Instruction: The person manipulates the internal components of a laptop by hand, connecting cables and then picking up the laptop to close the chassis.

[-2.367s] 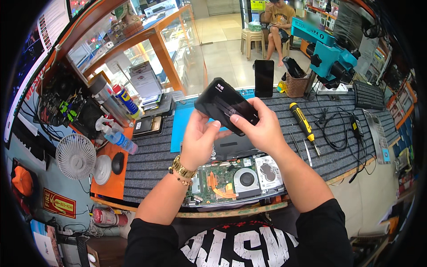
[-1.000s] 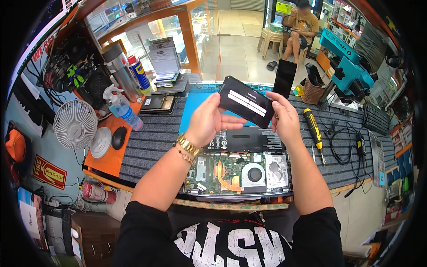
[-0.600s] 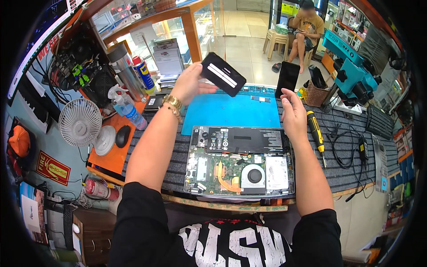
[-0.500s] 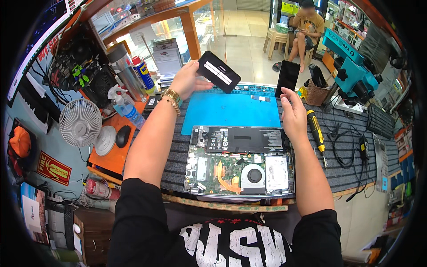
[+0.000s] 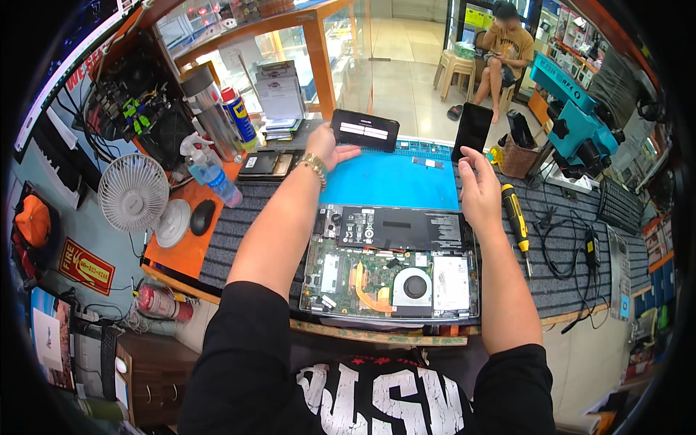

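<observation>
My left hand [image 5: 328, 148] grips the left end of a black smartphone [image 5: 365, 130], held level above the far edge of a blue work mat [image 5: 384, 177]; white boxes glow on its dark screen. My right hand [image 5: 478, 185] is at the mat's right edge, its fingers round the lower end of a second smartphone [image 5: 473, 129]. That one stands nearly upright with a dark screen. Close to me lies an opened laptop base [image 5: 391, 264], showing its battery, copper heat pipe, fan and drive.
A yellow-black screwdriver [image 5: 515, 217] and black cables [image 5: 558, 246] lie on the right. A teal microscope [image 5: 573, 116] stands beyond them. To the left are a spray bottle [image 5: 214, 174], a white fan [image 5: 134, 192] and a black mouse [image 5: 202, 217]. A person [image 5: 505, 47] sits far off.
My left hand has moved right and slightly down, and its smartphone has turned from slanted to nearly level. My right hand and the other smartphone have barely moved.
</observation>
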A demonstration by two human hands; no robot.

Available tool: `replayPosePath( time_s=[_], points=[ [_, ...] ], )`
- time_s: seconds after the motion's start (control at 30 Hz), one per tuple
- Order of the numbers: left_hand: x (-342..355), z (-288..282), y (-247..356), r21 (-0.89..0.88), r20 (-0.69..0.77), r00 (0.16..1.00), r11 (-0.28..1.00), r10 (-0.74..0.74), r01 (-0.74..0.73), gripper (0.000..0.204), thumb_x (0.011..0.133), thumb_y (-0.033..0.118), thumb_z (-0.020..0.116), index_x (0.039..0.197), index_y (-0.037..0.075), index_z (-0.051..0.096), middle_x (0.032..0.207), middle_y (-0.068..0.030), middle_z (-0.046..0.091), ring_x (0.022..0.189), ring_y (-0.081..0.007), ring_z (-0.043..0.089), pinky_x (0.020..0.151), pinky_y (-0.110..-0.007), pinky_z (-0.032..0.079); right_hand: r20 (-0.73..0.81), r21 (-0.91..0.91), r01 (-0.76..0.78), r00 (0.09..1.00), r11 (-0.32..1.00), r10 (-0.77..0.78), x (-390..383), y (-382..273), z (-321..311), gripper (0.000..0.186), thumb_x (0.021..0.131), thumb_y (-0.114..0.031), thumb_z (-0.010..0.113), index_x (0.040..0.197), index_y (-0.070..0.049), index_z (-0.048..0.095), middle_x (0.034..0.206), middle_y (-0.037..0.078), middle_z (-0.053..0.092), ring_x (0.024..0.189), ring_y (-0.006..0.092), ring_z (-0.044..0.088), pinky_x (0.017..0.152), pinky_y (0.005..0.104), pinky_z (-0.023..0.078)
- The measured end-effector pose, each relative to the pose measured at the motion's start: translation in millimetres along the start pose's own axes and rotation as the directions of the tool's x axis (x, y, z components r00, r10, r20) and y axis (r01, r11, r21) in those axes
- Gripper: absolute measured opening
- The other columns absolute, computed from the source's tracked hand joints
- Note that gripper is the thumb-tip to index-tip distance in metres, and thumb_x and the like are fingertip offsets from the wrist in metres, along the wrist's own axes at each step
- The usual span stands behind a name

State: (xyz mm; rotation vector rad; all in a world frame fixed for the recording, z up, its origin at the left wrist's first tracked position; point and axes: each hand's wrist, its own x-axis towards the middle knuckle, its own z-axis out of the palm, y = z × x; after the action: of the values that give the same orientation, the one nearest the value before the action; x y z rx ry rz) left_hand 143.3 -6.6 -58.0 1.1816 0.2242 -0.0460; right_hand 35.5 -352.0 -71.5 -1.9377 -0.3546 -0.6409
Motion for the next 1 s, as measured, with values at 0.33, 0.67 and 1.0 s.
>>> replayPosePath(
  time_s=[0.33, 0.67, 1.0],
  points=[
    [24.0, -11.2, 3.3, 0.335, -0.222, 0.97, 0.942, 0.102, -0.023, 0.039, 0.121, 0.012, 0.044, 0.153, 0.003, 0.064, 0.118, -0.0118, 0.078, 0.086, -0.0191, 0.077, 0.071, -0.033, 0.068, 0.0, 0.037, -0.056, 0.998, 0.998, 0.056, 1.6, 2.7, 0.1, 0.039, 0.113, -0.025, 0.066, 0.142, 0.0, 0.071, 0.118, 0.015, 0.076, 0.11, 0.0253, 0.073, 0.098, 0.0379, 0.057],
    [20.9, -6.7, -0.7, 0.394, -0.222, 0.971, 0.919, 0.084, 0.011, 0.036, 0.11, 0.011, 0.055, 0.141, -0.007, 0.062, 0.127, -0.0196, 0.071, 0.104, -0.0284, 0.077, 0.076, -0.039, 0.07, 0.005, -0.002, -0.063, 0.998, 0.998, 0.063, 3.2, -1.2, -2.5, 0.044, 0.114, -0.033, 0.067, 0.146, -0.002, 0.071, 0.121, 0.015, 0.078, 0.111, 0.0242, 0.074, 0.097, 0.0372, 0.058],
    [40.9, -10.0, -22.0, 0.956, 0.01, 0.836, 0.241, 0.548, -0.169, 0.086, 0.082, 0.054, 0.098, 0.132, -0.01, 0.07, 0.119, -0.0265, 0.08, 0.097, -0.0295, 0.082, 0.078, -0.039, 0.068, 0.011, -0.059, -0.038, 0.999, 0.998, 0.039, 1.7, -9.1, -2.6, 0.045, 0.113, -0.033, 0.07, 0.146, -0.003, 0.072, 0.116, 0.012, 0.078, 0.101, 0.0196, 0.073, 0.09, 0.0355, 0.057]
  ],
)
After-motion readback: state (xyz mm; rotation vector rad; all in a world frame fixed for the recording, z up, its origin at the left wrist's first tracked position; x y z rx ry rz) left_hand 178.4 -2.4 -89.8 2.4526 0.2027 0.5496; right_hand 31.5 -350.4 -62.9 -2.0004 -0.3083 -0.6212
